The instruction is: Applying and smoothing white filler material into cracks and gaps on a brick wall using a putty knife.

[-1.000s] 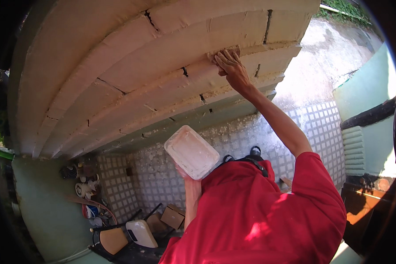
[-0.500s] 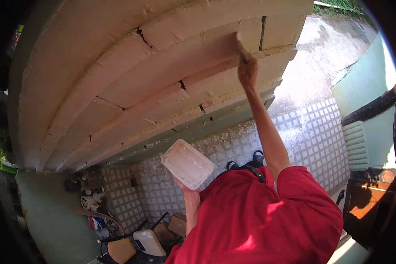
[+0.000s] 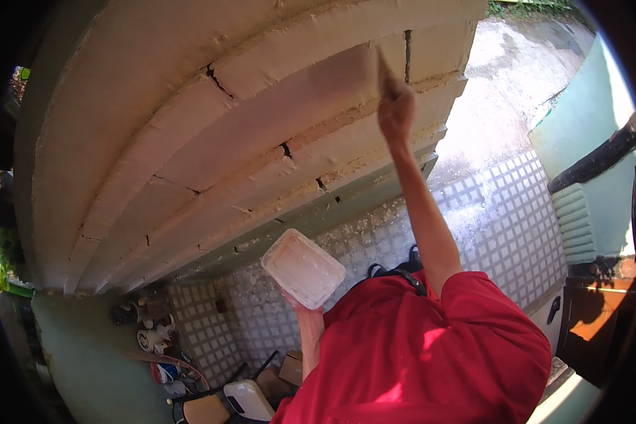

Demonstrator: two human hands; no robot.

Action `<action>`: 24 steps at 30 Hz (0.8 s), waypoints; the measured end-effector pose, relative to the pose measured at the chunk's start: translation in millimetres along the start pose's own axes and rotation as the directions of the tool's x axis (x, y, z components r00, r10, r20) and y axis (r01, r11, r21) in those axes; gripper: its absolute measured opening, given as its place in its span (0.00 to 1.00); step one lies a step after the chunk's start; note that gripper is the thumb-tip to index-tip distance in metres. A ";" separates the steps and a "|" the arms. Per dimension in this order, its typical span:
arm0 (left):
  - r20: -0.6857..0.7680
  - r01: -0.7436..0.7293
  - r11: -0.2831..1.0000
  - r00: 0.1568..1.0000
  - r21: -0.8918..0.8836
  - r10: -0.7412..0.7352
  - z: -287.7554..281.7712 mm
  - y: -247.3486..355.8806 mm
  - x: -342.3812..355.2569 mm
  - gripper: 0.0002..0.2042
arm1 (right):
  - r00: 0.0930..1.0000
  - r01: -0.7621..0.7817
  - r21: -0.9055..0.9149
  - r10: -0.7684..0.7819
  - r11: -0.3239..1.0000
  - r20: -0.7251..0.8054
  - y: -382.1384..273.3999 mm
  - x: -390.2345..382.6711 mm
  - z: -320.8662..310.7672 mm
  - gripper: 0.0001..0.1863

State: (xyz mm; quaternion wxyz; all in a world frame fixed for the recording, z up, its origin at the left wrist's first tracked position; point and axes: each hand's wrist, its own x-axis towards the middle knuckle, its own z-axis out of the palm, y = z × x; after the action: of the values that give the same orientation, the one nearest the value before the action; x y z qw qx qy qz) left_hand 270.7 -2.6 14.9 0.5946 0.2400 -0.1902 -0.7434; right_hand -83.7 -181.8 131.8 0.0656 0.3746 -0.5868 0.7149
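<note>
Right hand [image 3: 396, 113] gripped a brush [image 3: 385, 71] against the cream moulding [image 3: 297, 92] at upper centre of the frame; left hand [image 3: 300, 307] clasped a white tub [image 3: 302, 268] below.

- The right hand [image 3: 396, 113] is in the upper middle of the frame, raised high, its fingers closed in a grip.
- The right arm runs bare and nearly straight from the red sleeve at lower right up to that hand.
- The left hand [image 3: 300, 305] sits low in the centre, fingers curled and closed, forearm upright and bent close to the chest.
</note>
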 end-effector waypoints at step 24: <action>0.179 0.151 0.972 0.977 -0.182 -0.118 -6.3 -6.9 5.0 0.36 | 0.917 -0.346 0.325 0.245 0.880 0.314 5.8 -50.5 14.7 0.22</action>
State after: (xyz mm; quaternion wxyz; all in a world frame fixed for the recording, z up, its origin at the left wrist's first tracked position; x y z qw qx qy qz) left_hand 268.0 -5.9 5.2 0.5453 0.1298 -0.1489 -0.8146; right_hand -44.2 -179.2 96.8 -0.1965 0.3769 -0.4935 0.7588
